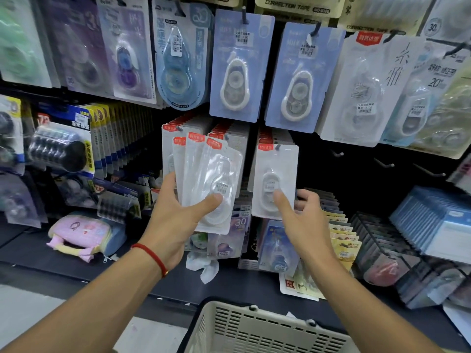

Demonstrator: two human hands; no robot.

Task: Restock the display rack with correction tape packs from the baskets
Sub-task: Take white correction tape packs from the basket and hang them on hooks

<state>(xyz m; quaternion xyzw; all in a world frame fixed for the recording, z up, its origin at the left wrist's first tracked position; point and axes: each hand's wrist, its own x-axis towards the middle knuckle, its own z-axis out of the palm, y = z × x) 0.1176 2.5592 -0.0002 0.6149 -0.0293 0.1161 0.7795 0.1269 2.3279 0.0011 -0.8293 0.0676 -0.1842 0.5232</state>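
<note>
**Hanging a pack on the peg**

Now steady the hanging pack (275,182) with your right hand (300,220), thumb on its front, other fingers loosely curled beside its edge. Your left hand (175,215) grips the fanned spare packs (209,174). The basket (257,329) sits below, before the dark shelf (178,284).

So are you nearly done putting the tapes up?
Partway. Two hooks already carry rows of white packs, and the right hand touches the front one with a thumb. The left hand holds a fan of packs waiting to be hung. Bare hooks show on the right, so there is room left. The basket sits below, but I cannot see how many packs remain inside.
</note>
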